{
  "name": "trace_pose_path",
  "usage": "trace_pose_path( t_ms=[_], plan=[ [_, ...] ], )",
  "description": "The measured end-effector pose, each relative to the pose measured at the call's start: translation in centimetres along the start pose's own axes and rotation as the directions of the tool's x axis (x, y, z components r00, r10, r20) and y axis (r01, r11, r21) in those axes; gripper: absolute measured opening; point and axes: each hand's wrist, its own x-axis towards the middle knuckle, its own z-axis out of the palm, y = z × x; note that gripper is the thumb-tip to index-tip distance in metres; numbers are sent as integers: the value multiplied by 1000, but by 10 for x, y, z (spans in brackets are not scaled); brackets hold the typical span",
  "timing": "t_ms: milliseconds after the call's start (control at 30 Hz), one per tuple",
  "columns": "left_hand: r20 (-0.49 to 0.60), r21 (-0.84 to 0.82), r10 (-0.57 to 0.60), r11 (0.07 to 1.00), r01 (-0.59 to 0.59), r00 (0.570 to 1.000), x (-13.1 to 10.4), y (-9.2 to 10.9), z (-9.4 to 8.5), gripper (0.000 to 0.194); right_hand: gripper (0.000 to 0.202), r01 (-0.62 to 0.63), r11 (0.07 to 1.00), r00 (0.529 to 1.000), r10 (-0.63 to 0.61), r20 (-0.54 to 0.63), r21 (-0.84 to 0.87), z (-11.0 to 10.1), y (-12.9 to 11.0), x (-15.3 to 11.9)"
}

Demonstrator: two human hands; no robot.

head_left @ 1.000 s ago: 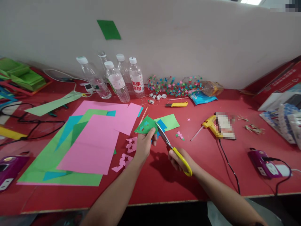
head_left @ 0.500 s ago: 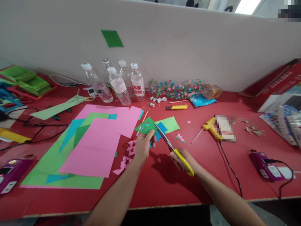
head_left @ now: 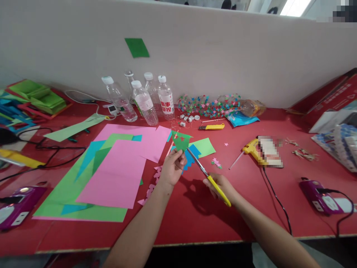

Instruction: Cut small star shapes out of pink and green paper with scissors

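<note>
My left hand (head_left: 173, 166) pinches a small piece of dark green paper (head_left: 180, 141) with star-shaped cutouts in it. In my right hand (head_left: 220, 186) is a pair of yellow-handled scissors (head_left: 199, 163), its tips close to the paper's right edge. The blades look nearly closed; whether they touch the paper I cannot tell. Beneath and behind lie a blue paper scrap (head_left: 192, 155) and a light green paper piece (head_left: 205, 147). Pink paper scraps (head_left: 150, 188) rest by my left wrist. A few small paper stars (head_left: 216, 163) are on the red table to the right.
Large coloured sheets (head_left: 111, 175) cover the left side. Plastic bottles (head_left: 146, 106) stand at the back beside a star-covered bottle (head_left: 208, 105). A yellow utility knife (head_left: 213, 127) lies before it. On the right are a glue gun (head_left: 254, 150) and a purple power box (head_left: 320, 197).
My left hand has turned the green paper, so its star-shaped holes show more clearly and it points downward. The scissors stay beside it. The whole view has shifted slightly.
</note>
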Motion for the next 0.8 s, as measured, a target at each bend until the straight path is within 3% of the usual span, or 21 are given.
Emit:
trace_pose_path(
  t_ms=[133,300,567,800],
  plan=[
    [-41,22,76,997,-75,996,2,-1,-6,25,50,0,1000,1000,1,20,-17,-1,1,-1],
    [-21,205,239,951,-230,971,1,-5,-7,18,51,-25,999,999,25,25,-24,-3,-1,0],
    [-41,88,68,994,-64,997,-1,-1,-1,21,53,-26,999,999,27,25,-39,-3,-6,-2],
    [-80,-50,-59,997,55,995,-4,0,3,19,53,-35,999,998,34,48,13,-1,-5,-5]
  ],
)
